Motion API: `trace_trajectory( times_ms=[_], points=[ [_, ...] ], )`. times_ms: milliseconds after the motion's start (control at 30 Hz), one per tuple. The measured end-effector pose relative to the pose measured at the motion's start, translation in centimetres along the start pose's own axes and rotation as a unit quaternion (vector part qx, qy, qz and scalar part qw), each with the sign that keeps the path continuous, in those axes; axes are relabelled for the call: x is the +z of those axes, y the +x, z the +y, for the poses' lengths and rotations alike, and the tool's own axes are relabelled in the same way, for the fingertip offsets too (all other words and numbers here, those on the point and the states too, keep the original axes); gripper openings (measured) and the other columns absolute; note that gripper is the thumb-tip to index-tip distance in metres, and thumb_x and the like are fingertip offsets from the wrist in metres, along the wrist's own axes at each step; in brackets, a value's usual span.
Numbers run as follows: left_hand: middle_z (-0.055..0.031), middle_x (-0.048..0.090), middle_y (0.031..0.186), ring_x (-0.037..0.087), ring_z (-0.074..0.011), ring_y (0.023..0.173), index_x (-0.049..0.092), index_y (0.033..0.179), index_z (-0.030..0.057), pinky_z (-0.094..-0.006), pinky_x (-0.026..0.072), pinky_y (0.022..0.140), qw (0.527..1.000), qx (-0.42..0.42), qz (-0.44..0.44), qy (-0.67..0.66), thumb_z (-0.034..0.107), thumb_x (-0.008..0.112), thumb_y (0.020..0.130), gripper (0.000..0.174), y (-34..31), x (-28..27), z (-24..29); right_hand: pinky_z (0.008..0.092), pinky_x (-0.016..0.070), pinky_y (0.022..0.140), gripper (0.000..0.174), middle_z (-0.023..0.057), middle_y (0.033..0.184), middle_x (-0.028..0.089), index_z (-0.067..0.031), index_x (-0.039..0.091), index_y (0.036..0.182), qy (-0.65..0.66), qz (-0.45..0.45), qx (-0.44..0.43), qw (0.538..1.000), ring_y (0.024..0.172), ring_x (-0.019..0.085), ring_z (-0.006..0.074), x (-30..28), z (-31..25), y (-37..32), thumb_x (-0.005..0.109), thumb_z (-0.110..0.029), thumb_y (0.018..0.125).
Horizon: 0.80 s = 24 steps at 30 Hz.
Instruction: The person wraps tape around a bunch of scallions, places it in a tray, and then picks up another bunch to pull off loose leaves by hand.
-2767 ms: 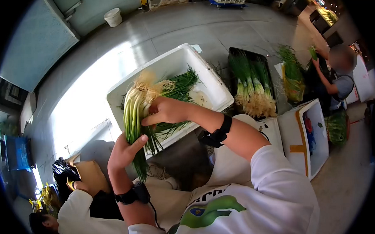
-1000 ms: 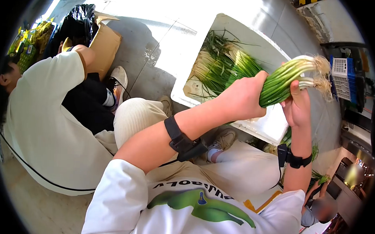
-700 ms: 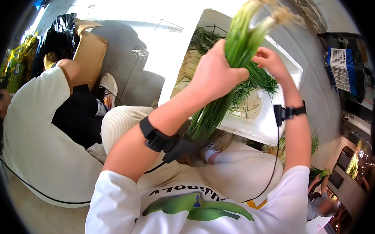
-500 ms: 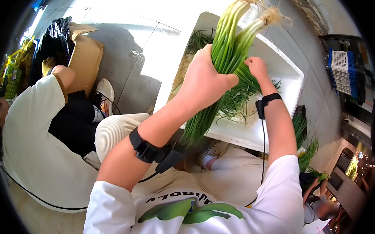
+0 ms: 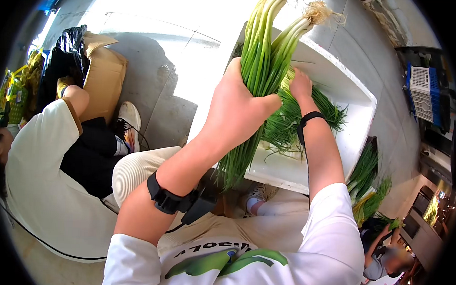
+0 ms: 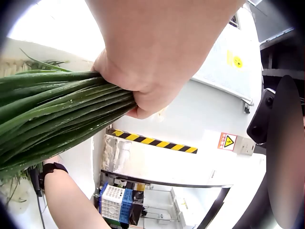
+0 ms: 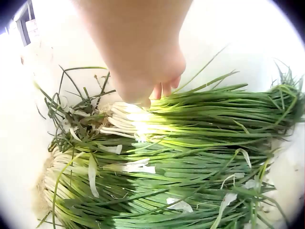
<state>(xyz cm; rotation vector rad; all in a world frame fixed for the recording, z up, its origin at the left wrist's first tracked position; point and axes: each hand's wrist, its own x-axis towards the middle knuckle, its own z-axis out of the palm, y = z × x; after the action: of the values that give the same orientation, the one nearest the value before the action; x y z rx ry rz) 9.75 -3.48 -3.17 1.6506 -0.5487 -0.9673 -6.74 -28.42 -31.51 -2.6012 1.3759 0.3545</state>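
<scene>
My left hand (image 5: pixel 242 104) grips a thick bunch of spring onions (image 5: pixel 261 55), thumb across the stalks. The roots point up and away, and the green leaves hang toward my lap. In the left wrist view the leaves (image 6: pixel 52 112) fan out from the fist. My right hand (image 5: pixel 301 86) reaches into the white foam box (image 5: pixel 357 109), its fingers down at the pale stems of more spring onions (image 7: pixel 205 112). The right wrist view shows some of its fingertips (image 7: pixel 167 88) right at those stalks; its thumb is hidden, and I cannot tell whether it pinches any.
A person in a white top (image 5: pixel 50 186) crouches at the left near a cardboard box (image 5: pixel 104 78) and black plastic bag (image 5: pixel 68 54). More spring onions (image 5: pixel 362 170) stand right of the foam box. Another person (image 5: pixel 384 261) sits farther right. Loose trimmings (image 7: pixel 76 124) lie in the box.
Both hands were on the bunch; the right hand has let go and moved down into the foam box. The left hand has swung the bunch left, roots upward. The head view has turned.
</scene>
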Motion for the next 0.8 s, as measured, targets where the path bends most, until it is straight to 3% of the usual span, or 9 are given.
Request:
trace_trajectory(
  times_ms=[67, 133, 167, 233, 300, 500, 567, 700, 800],
  points=[
    [-0.0158, 0.064, 0.089, 0.064, -0.0217, 0.079, 0.051, 0.107, -0.0054, -0.0340, 0.0521, 0.072, 1.000, -0.003, -0.004, 0.001, 0.009, 0.070, 0.071, 0.043, -0.1, -0.2, -0.2, 0.0468, 0.0360, 0.105, 0.053, 0.0123, 0.134, 0.054, -0.0154, 0.045, 0.142, -0.041, -0.024, 0.014, 0.999, 0.126, 0.046, 0.0311, -0.1, -0.5, 0.1, 0.060, -0.022, 0.092],
    [-0.0029, 0.058, 0.083, 0.053, -0.0095, 0.072, 0.054, 0.106, -0.0026, -0.0258, 0.0464, 0.066, 0.999, 0.016, 0.015, 0.035, 0.007, 0.067, 0.074, 0.036, -0.1, -0.3, -0.3, 0.0466, 0.0365, 0.104, 0.052, 0.0125, 0.131, 0.054, -0.0144, 0.049, 0.138, -0.055, -0.027, 0.010, 0.998, 0.125, 0.046, 0.0318, -0.4, -0.8, 0.0, 0.064, -0.025, 0.089],
    [-0.0029, 0.058, 0.083, 0.053, -0.0095, 0.072, 0.054, 0.106, -0.0026, -0.0258, 0.0464, 0.066, 0.999, 0.017, 0.013, 0.038, 0.007, 0.067, 0.074, 0.036, -0.1, -0.3, -0.3, 0.0463, 0.0371, 0.103, 0.051, 0.0127, 0.129, 0.055, -0.0133, 0.053, 0.133, -0.070, -0.033, 0.008, 0.997, 0.123, 0.047, 0.0326, -0.5, -0.9, -0.1, 0.067, -0.029, 0.087],
    [-0.0161, 0.064, 0.092, 0.064, -0.0244, 0.084, 0.051, 0.111, -0.0056, -0.0343, 0.0512, 0.078, 0.998, -0.003, 0.009, 0.056, 0.010, 0.069, 0.071, 0.047, -0.1, -0.5, -0.2, 0.0467, 0.0376, 0.101, 0.047, 0.0131, 0.127, 0.055, -0.0128, 0.056, 0.127, -0.059, -0.017, -0.001, 0.998, 0.121, 0.048, 0.0334, -1.2, -1.0, -0.2, 0.069, -0.029, 0.085],
    [-0.0154, 0.064, 0.091, 0.064, -0.0237, 0.083, 0.052, 0.111, -0.0052, -0.0339, 0.0510, 0.077, 0.998, 0.002, 0.005, 0.063, 0.009, 0.069, 0.071, 0.046, -0.2, -0.7, 0.0, 0.0471, 0.0381, 0.100, 0.043, 0.0135, 0.125, 0.056, -0.0123, 0.059, 0.121, -0.043, -0.001, 0.007, 0.999, 0.119, 0.049, 0.0343, -1.0, -1.2, -0.7, 0.070, -0.030, 0.083],
    [-0.0035, 0.059, 0.081, 0.054, -0.0094, 0.069, 0.054, 0.102, -0.0017, -0.0267, 0.0474, 0.063, 0.999, 0.019, 0.022, 0.032, 0.008, 0.069, 0.075, 0.032, -0.5, -0.5, 0.0, 0.0447, 0.0384, 0.095, 0.037, 0.0094, 0.112, 0.058, -0.0098, 0.055, 0.117, -0.034, 0.026, -0.039, 0.998, 0.111, 0.052, 0.0323, 2.1, 0.6, 0.5, 0.067, -0.022, 0.084],
    [-0.0025, 0.059, 0.082, 0.054, -0.0081, 0.069, 0.054, 0.102, -0.0012, -0.0251, 0.0467, 0.063, 0.999, 0.025, 0.020, 0.037, 0.004, 0.068, 0.077, 0.030, -0.5, -0.7, -0.2, 0.0439, 0.0376, 0.095, 0.037, 0.0099, 0.106, 0.058, -0.0071, 0.052, 0.120, -0.037, 0.169, -0.078, 0.982, 0.109, 0.052, 0.0317, 2.2, 0.6, 0.3, 0.062, -0.015, 0.085],
    [-0.0017, 0.061, 0.081, 0.054, -0.0073, 0.068, 0.056, 0.101, -0.0005, -0.0241, 0.0462, 0.062, 0.999, 0.023, 0.013, 0.029, 0.000, 0.066, 0.077, 0.026, -0.4, -0.5, 0.1, 0.0441, 0.0397, 0.091, 0.025, 0.0121, 0.107, 0.058, -0.0061, 0.057, 0.110, -0.039, 0.174, -0.092, 0.980, 0.105, 0.053, 0.0315, -1.8, -3.7, -2.8, 0.057, -0.009, 0.085],
    [-0.0018, 0.061, 0.079, 0.054, -0.0074, 0.067, 0.057, 0.098, -0.0005, -0.0244, 0.0462, 0.061, 0.999, 0.026, 0.013, 0.039, 0.002, 0.066, 0.077, 0.023, -0.1, -0.6, -0.1, 0.0423, 0.0426, 0.079, 0.024, 0.0118, 0.097, 0.055, -0.0054, 0.057, 0.101, 0.075, 0.178, -0.253, 0.948, 0.091, 0.052, 0.0295, -1.0, -7.3, -5.1, 0.057, -0.008, 0.077]
  ],
)
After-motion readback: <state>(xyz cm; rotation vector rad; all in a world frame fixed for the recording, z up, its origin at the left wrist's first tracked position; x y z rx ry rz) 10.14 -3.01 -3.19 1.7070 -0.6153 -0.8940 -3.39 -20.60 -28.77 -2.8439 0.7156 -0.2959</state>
